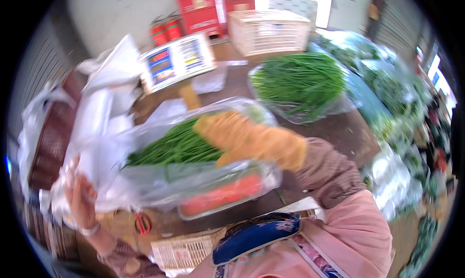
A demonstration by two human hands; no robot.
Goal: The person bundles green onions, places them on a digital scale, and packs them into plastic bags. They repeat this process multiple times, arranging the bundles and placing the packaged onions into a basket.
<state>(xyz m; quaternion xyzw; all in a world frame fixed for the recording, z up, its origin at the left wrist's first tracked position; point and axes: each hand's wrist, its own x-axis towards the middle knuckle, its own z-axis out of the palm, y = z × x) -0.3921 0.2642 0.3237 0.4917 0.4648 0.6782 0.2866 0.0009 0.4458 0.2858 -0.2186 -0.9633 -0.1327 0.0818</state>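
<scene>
A bunch of long green chives (pixel 178 143) lies inside a clear plastic bag (pixel 145 189) on the brown table (pixel 327 132). My right hand (pixel 243 134), in an orange work glove, rests over the right part of the bunch with its thumb on the near side. Motion blur hides whether its fingers grip the stems. My bare left hand (pixel 80 198) is at the bag's left end, fingers curled at the crumpled plastic. Just in front of the bag sits a plastic-covered pack with a red surface (pixel 221 196). Red-handled scissors (pixel 142 223) lie near my left wrist.
A lit digital scale display (pixel 178 61) stands at the back. Another pile of chives (pixel 301 81) lies on plastic to the right. Behind is a white plastic crate (pixel 269 32). Bagged greens (pixel 388 85) line the right side; a light slatted basket (pixel 185 250) sits below the table edge.
</scene>
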